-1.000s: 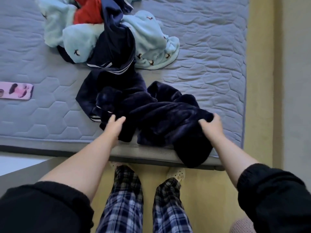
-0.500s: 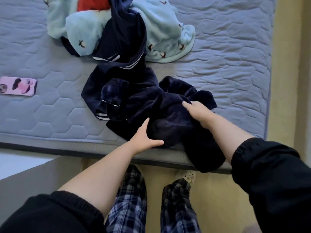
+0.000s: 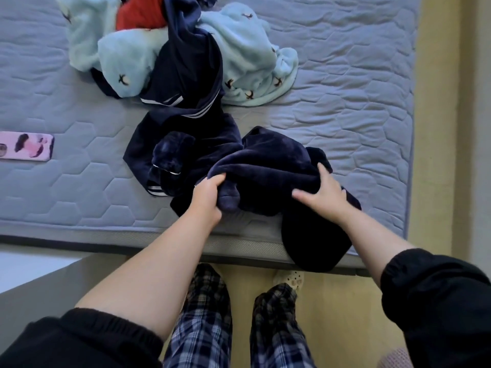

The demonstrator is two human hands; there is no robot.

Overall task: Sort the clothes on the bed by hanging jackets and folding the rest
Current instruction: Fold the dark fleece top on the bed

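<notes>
Navy fleece garment [image 3: 265, 166] is bunched at the near edge of the bed [image 3: 345, 123], with one end drooping over the side. Left hand [image 3: 207, 195] grips a fold on its left part. Right hand [image 3: 325, 193] lies spread on its right part, fingers loose, grasping nothing. The bulk runs crosswise between the hands, both equally near. Likely ready to lift and shake out.

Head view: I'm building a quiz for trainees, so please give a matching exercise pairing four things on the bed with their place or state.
1 navy fleece garment
2 red garment
3 pink phone
4 light blue fleece

A lies alone, far left
B gripped by the left hand
C dotted with small dark motifs
D mostly buried in the far pile

Pairs: 1-B, 2-D, 3-A, 4-C.
</notes>
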